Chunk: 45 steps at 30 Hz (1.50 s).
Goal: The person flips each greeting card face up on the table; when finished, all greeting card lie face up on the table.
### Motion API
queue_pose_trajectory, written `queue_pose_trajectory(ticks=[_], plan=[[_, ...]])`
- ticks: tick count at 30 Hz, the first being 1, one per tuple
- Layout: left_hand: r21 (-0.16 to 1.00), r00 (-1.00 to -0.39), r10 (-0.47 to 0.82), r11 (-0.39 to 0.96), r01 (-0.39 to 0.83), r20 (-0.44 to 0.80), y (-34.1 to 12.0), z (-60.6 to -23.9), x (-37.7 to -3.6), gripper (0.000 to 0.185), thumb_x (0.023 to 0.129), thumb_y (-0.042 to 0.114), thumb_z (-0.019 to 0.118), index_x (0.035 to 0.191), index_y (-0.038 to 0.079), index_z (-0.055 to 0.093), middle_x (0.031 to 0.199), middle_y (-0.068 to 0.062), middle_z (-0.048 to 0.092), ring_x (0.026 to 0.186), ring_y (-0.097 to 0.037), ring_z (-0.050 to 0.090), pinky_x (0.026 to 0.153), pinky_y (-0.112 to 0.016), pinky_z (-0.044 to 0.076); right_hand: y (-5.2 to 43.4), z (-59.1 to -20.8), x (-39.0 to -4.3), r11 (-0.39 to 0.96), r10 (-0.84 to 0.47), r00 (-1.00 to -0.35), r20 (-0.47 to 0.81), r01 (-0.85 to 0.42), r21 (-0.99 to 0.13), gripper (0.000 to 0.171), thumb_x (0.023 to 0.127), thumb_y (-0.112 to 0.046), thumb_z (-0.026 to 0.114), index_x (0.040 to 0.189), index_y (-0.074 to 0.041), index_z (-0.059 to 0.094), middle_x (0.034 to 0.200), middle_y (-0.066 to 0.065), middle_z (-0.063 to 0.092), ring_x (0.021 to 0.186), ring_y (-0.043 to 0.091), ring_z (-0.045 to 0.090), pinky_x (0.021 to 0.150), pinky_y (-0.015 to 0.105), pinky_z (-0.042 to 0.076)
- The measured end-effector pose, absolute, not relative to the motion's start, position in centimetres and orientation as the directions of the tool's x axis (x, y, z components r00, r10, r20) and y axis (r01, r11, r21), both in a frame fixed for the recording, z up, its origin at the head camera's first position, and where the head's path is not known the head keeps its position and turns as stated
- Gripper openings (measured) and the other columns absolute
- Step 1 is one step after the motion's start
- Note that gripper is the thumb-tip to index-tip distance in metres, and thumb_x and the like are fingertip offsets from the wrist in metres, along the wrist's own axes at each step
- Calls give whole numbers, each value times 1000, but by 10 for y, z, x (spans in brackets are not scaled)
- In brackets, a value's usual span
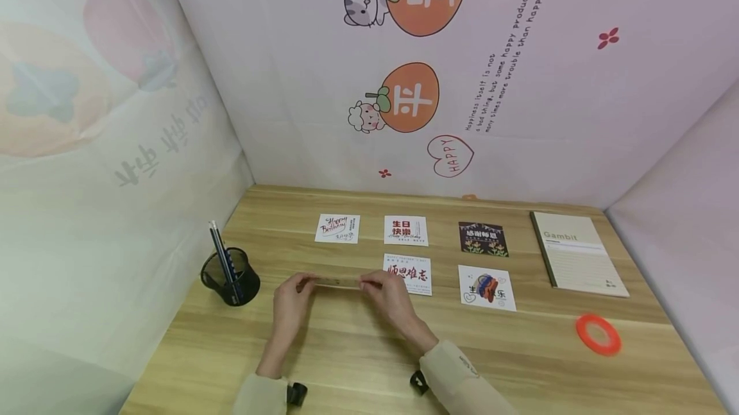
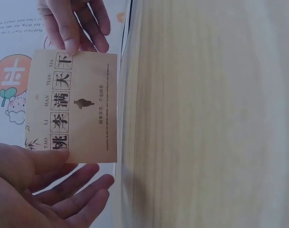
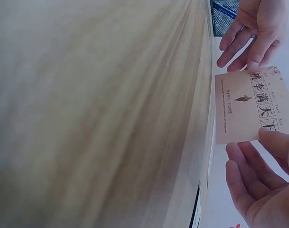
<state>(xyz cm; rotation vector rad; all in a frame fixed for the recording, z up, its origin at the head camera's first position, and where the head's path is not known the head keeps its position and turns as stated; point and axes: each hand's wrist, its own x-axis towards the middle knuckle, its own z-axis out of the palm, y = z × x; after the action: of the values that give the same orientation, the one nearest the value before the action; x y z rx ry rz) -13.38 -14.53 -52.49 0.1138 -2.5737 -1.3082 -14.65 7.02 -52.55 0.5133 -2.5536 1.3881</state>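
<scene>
notebook [image 1: 577, 251] reads "gambit"; wall heart [image 1: 451, 155] "happy"; card [image 1: 337, 228] "happy birthday"

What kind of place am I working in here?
Probably a staged desk booth: a wooden table walled by cartoon-printed sheets, with greeting cards laid in rows, a notebook and a pen holder.

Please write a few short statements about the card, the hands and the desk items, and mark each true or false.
1. Both hands hold one tan card between them. True: left hand and right hand each pinch an end.
2. Five cards lie flat on the desk. True.
3. The orange ring sits on the notebook. False: it lies on bare wood, nearer the person than the notebook.
4. The pen holder is empty. False: pencils stand in it.
</scene>
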Motion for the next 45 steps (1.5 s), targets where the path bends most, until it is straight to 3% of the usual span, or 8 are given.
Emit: queue_pose_trajectory(ticks=[10, 16, 23, 26, 33, 39, 45], plan=[[806, -960, -188, 589, 60, 209, -144, -526, -137, 14, 89, 9, 68, 100, 0, 72, 92, -13, 70, 84, -27, 68, 72, -38, 56, 71, -524, -148, 504, -166, -962, 218, -273, -819, 15, 85, -6, 71, 100, -4, 72, 92, 7, 72, 79, 13, 65, 68, 19, 53], [789, -962, -182, 612, 52, 205, -143, -525, -139, 15, 88, 12, 69, 99, 1, 73, 92, -12, 71, 82, -24, 67, 65, -34, 55, 72, -525, -150, 502, -140, -974, 180, -227, -835, 15, 85, -6, 70, 100, -4, 71, 89, 4, 69, 79, 13, 62, 69, 22, 53], [873, -978, -199, 486, -47, 58, -143, -520, -140, 20, 91, 12, 66, 105, -1, 70, 99, -15, 68, 73, -25, 68, 53, -31, 56, 73, -528, -153, 523, -137, -971, 196, -239, -818, 15, 84, -4, 71, 99, -3, 71, 88, 4, 69, 79, 14, 62, 71, 24, 52], [868, -981, -188, 493, -53, 47, -143, -518, -142, 20, 92, 12, 65, 107, 0, 70, 98, -14, 68, 78, -24, 68, 57, -32, 57, 73, -529, -153, 529, -139, -967, 213, -255, -810, 14, 84, -4, 71, 98, -3, 71, 88, 4, 69, 79, 14, 62, 71, 25, 52], [854, -988, -147, 520, -32, 53, -143, -520, -145, 27, 90, 6, 64, 115, -5, 63, 99, -14, 67, 89, -26, 65, 80, -38, 54, 71, -529, -153, 526, -102, -968, 230, -249, -813, 13, 85, -5, 70, 98, -4, 71, 90, 4, 69, 81, 15, 61, 72, 26, 52], [890, -984, -176, 454, -49, 35, -146, -523, -147, 34, 85, -2, 67, 118, 0, 63, 96, -10, 66, 86, -23, 62, 78, -33, 53, 68, -528, -155, 461, -59, -983, 175, -182, -869, 18, 86, -5, 69, 104, -3, 70, 87, 3, 68, 78, 13, 59, 69, 24, 51], [926, -980, -200, 374, -58, 19, -149, -522, -151, 33, 86, -1, 68, 119, 3, 66, 96, -11, 66, 86, -23, 61, 73, -26, 52, 64, -529, -159, 374, -25, -990, 136, -136, -918, 36, 86, -1, 68, 121, -4, 61, 85, 3, 67, 68, 12, 58, 57, 23, 50]])
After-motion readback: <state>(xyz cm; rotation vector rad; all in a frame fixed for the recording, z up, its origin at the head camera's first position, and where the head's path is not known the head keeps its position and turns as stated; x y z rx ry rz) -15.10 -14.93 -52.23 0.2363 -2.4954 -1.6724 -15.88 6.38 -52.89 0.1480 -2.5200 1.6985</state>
